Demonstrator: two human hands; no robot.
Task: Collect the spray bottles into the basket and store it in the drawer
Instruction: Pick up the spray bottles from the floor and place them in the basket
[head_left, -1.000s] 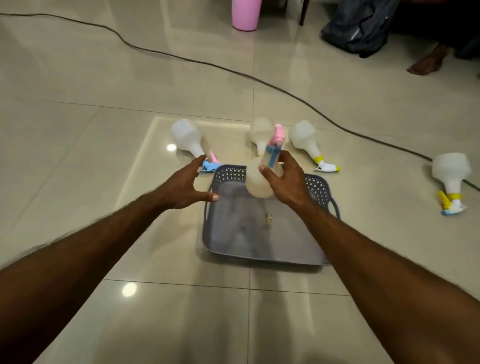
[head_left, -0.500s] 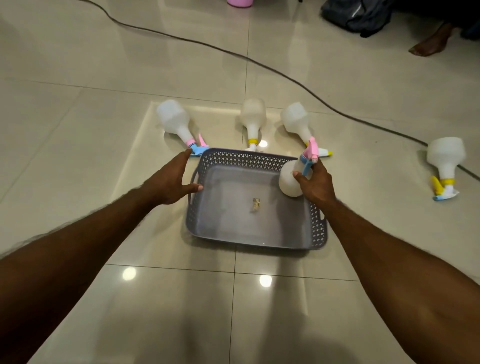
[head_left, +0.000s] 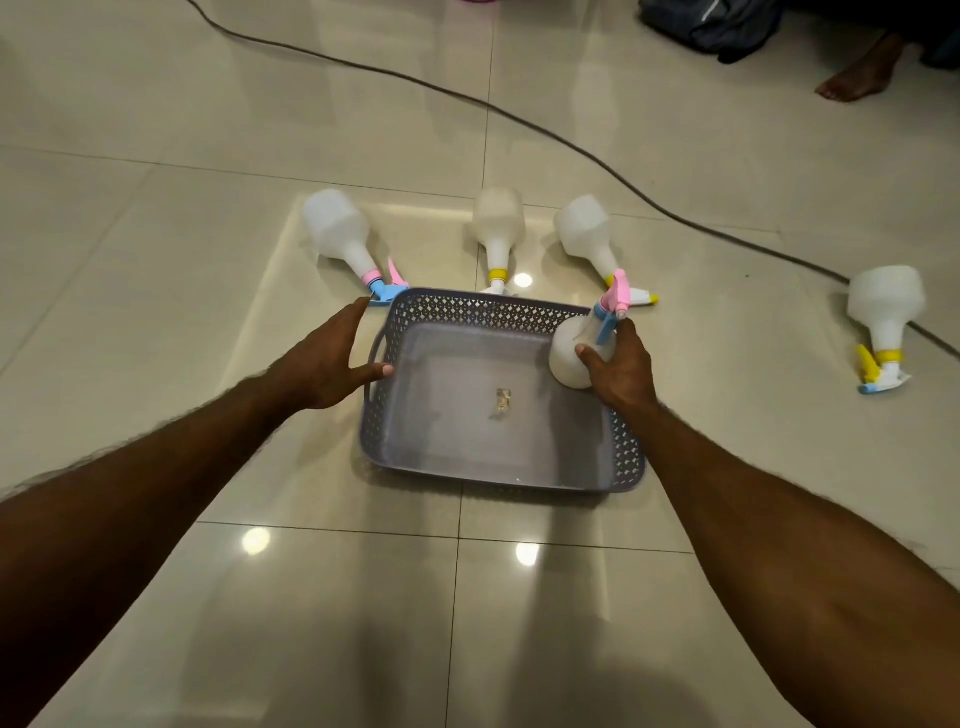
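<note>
Standing upright: spray bottle (head_left: 574, 356) (nozzle up)

Spray bottle (head_left: 576, 353): carried by right hand (head_left: 621, 371) from above the basket's (head_left: 488, 470) far-edge middle down to its far right corner. Left hand (head_left: 332, 361): thumb now touching the basket's left rim.
</note>
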